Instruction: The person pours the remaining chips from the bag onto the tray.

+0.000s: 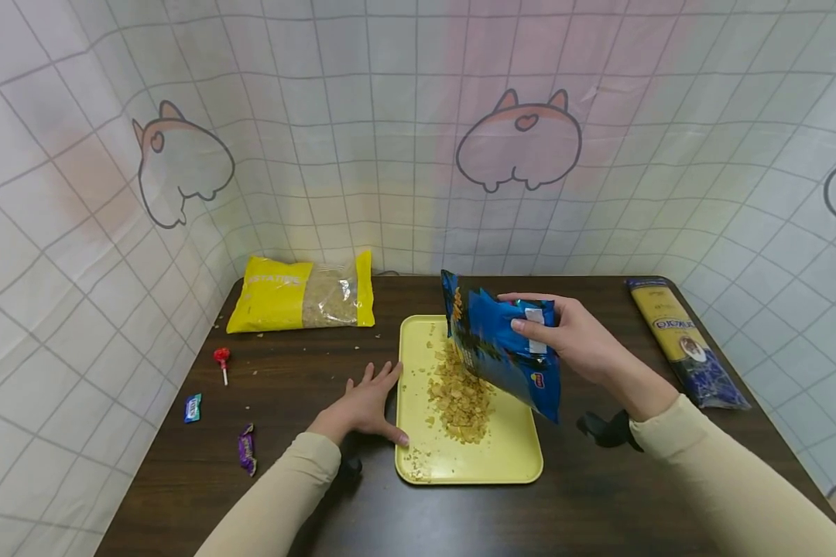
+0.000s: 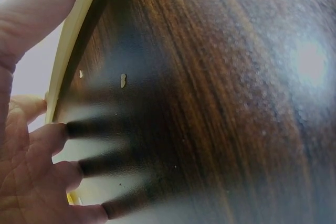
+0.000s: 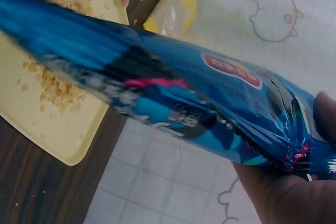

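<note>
Tilted over the yellow tray [image 1: 512,460] is a blue snack bag [image 1: 491,344], its upper end gripped by my right hand [image 1: 581,340] with the thumb across the front. Broken yellow chips [image 1: 463,406] lie in a heap along the middle of the tray, with fine crumbs near its front left corner. My left hand [image 1: 365,404] is spread at the tray's left side, thumb and fingertips right at the rim. In the left wrist view its thumb [image 2: 39,17] lies over the rim. The right wrist view has the crinkled bag [image 3: 173,85] crossing above the tray.
A yellow bag with a clear window [image 1: 299,298] lies at the back left. Along the left are a red lollipop [image 1: 221,356], a small blue packet [image 1: 192,408] and a purple-wrapped candy [image 1: 247,450]. A long yellow-and-blue package [image 1: 683,340] lies at the right edge.
</note>
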`<state>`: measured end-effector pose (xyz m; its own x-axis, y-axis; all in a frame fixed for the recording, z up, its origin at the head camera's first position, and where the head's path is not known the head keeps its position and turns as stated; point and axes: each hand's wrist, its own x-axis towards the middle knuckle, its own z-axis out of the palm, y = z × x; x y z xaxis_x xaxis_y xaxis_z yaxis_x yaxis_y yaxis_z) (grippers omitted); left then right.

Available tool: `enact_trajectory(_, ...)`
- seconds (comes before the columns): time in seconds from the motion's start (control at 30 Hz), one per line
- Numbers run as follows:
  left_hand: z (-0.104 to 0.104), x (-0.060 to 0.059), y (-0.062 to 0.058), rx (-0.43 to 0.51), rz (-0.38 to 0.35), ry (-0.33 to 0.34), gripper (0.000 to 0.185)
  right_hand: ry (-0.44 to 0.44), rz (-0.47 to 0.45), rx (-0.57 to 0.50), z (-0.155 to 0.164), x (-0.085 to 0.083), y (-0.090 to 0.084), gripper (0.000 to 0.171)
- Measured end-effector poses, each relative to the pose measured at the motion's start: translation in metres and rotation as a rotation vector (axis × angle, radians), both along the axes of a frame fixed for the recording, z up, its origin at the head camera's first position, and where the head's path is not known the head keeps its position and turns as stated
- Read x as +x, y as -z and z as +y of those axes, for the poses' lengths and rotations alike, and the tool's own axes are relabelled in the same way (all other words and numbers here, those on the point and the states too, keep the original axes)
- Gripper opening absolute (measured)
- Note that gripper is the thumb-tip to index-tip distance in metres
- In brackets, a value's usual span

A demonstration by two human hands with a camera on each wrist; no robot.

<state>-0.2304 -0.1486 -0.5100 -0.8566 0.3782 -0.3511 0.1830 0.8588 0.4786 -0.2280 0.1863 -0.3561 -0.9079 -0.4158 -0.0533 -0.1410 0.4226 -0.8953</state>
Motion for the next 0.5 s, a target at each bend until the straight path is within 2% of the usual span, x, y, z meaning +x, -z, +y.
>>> enact_trajectory(0.2,-0.001,0.001,-0.002,0.001,-0.002,0.01,0.129,0.044,-0.028,-0.002,-0.002,-0.01,-0.001,0.049)
enact_trajectory(0.4,0.0,0.001,0.0,0.008,0.006,0.006,0.13,0.048,-0.048,-0.013,-0.006,-0.019,-0.008,0.05)
enact_trajectory(0.5,0.0,0.001,-0.001,0.009,0.007,0.004,0.13,0.073,-0.043,0.015,-0.007,-0.023,-0.009,0.05)
